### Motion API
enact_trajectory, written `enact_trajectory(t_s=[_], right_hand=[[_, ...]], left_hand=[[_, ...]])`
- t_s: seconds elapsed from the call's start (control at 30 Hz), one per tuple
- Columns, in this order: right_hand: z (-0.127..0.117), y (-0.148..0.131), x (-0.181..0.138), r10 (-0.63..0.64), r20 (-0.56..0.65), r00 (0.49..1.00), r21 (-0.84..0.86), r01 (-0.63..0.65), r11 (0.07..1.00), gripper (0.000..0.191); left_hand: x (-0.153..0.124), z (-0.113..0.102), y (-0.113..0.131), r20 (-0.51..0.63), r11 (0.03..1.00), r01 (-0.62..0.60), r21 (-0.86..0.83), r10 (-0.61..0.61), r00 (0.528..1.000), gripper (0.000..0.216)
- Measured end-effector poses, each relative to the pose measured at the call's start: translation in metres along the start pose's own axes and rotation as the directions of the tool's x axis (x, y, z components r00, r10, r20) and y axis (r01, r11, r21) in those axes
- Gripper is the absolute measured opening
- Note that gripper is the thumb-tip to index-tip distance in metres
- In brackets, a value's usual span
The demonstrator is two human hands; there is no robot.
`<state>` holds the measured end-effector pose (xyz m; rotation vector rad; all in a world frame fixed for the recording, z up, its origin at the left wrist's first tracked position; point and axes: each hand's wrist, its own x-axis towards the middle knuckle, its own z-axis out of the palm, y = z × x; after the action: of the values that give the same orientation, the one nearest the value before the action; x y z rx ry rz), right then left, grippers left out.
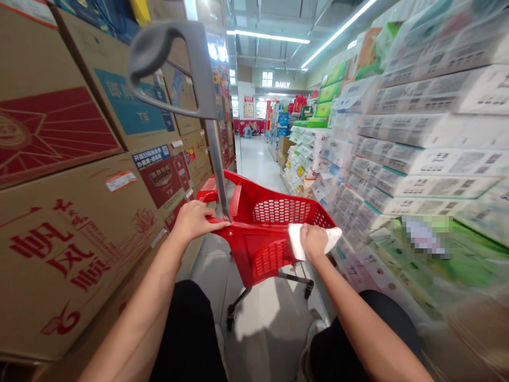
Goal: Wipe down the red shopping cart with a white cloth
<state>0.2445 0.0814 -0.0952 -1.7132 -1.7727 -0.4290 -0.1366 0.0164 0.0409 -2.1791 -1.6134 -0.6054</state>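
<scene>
While your left hand (193, 219) grips the red basket (274, 233) rim steadying it, your right hand (314, 241) presses what looks like a white cloth (296, 240) against its edge.

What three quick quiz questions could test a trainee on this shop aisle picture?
1. True or false: the left hand rests on the rim of the red basket.
2. What does the right hand press on the basket's rim? A) a white cloth B) a bottle C) a box
3. What is stacked along the left side of the aisle?

Key: 1 true; 2 A, the white cloth; 3 cardboard boxes.
</scene>
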Motion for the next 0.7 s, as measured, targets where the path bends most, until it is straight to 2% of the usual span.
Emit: enact_trajectory(t_s=[0.1,0.17,0.23,0.27,0.33,0.43,0.6,0.67,0.7], right_hand=[[-0.008,-0.087,0.000,-0.103,-0.004,0.995,0.196,0.101,0.975,0.038],[-0.013,-0.133,-0.002,-0.127,-0.040,0.991,0.289,0.133,0.948,0.035],[-0.017,-0.156,-0.004,-0.167,-0.073,0.983,0.330,0.181,0.927,0.033],[-0.017,-0.157,-0.005,-0.202,-0.083,0.976,0.333,0.218,0.918,0.032],[-0.014,-0.141,-0.006,-0.279,-0.085,0.957,0.312,0.292,0.904,0.031],[-0.004,-0.081,-0.006,-0.297,-0.044,0.954,0.211,0.299,0.931,0.031],[0.008,0.046,0.003,-0.176,0.041,0.984,-0.018,0.177,0.984,0.031],[0.009,0.073,0.007,-0.092,0.041,0.995,-0.074,0.095,0.993,0.036],[0.009,0.076,0.009,-0.045,0.027,0.999,-0.090,0.047,0.995,0.038]], left_hand=[[0.001,0.008,0.023,-0.063,0.999,0.015,0.038,-0.012,0.998,0.061],[0.002,0.012,0.033,-0.093,0.999,0.016,0.044,-0.012,0.996,0.061],[0.004,0.013,0.036,-0.101,0.999,0.018,0.041,-0.014,0.995,0.061],[0.004,0.013,0.034,-0.099,0.999,0.019,0.039,-0.015,0.995,0.061],[0.003,0.012,0.026,-0.076,0.999,0.013,0.036,-0.010,0.997,0.062],[0.001,0.007,0.008,-0.035,1.000,0.009,0.027,-0.008,0.999,0.063],[-0.005,-0.003,-0.017,0.004,0.999,0.018,-0.026,-0.018,1.000,0.062],[-0.006,-0.004,-0.021,0.003,0.999,0.018,-0.033,-0.018,1.000,0.061],[-0.006,-0.003,-0.022,-0.001,0.999,0.022,-0.029,-0.022,1.000,0.061]])
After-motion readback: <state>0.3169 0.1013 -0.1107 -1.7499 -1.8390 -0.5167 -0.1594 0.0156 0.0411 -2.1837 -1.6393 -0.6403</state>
